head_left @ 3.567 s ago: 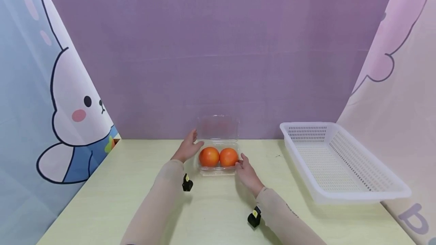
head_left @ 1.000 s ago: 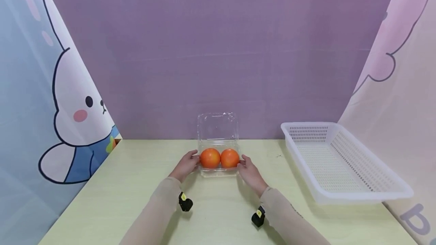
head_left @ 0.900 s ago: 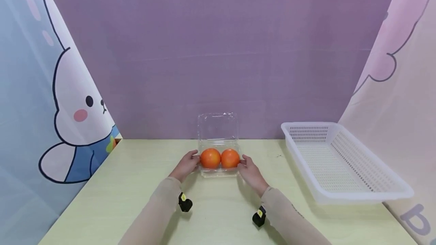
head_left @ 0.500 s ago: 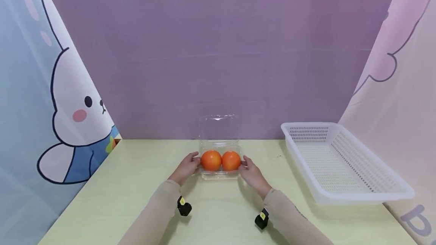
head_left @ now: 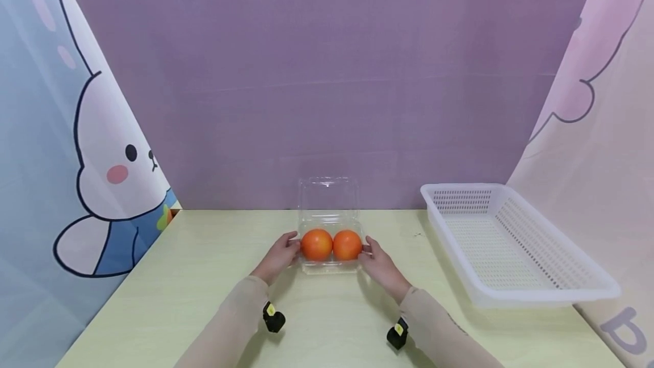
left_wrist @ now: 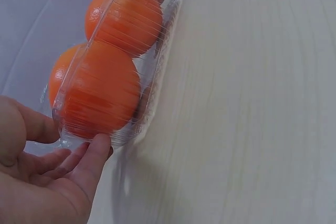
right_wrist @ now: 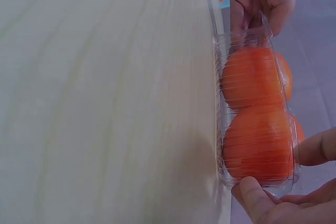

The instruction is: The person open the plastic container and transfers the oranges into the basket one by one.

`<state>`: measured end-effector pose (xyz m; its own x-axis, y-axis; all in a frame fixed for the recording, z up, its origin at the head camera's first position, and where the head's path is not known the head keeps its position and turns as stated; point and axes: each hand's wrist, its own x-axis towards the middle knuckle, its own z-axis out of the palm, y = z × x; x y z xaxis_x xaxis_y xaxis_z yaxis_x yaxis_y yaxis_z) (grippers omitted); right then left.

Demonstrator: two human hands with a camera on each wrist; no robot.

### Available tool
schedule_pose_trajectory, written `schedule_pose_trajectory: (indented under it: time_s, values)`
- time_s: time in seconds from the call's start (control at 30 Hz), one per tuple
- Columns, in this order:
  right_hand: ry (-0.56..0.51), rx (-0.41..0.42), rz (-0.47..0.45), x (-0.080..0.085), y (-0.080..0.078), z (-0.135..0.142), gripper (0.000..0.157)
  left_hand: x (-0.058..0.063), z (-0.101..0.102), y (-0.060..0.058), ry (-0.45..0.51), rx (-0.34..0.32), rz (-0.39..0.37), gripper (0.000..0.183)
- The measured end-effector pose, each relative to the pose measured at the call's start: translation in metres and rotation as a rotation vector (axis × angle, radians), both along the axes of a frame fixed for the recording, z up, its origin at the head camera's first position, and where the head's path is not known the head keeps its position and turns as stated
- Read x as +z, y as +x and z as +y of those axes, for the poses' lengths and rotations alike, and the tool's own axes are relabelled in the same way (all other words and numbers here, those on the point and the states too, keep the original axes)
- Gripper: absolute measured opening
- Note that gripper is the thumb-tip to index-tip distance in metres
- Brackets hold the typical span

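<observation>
A clear plastic clamshell box (head_left: 329, 269) stands at mid-table with its lid (head_left: 328, 193) raised at the back. Side by side in its base sit two oranges, the left orange (head_left: 317, 245) and the right orange (head_left: 347, 245). My left hand (head_left: 278, 257) grips the box's left side; in the left wrist view its thumb (left_wrist: 97, 156) presses the front wall near the corner. On the opposite side my right hand (head_left: 382, 268) holds the box, with the thumb (right_wrist: 252, 190) against the ribbed wall in the right wrist view. Some fingertips are hidden by the box.
To the right stands a white perforated plastic basket (head_left: 516, 254) on the pale wooden table (head_left: 204, 277). A purple cloth (head_left: 327, 72) hangs behind the table's back edge, and printed curtains (head_left: 112, 186) flank it.
The left hand has come down from beside the lid to the box's left side. Box and oranges have shifted slightly toward me, with both hands on them. The right hand stays on its side.
</observation>
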<state>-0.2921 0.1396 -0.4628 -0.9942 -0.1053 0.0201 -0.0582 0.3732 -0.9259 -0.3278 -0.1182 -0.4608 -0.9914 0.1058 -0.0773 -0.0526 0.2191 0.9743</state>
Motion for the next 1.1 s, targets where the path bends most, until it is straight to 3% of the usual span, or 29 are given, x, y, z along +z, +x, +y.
schedule_pose_trajectory:
  time_s: [0.77,1.1]
  values:
    - [0.015,0.023,-0.033,0.007,0.013,0.006,0.066,-0.004,-0.002,0.011,0.082,-0.025,0.013,0.048]
    - [0.002,0.027,-0.038,0.005,0.014,0.007,0.067,-0.005,-0.004,0.013,0.06,-0.04,-0.004,0.047]
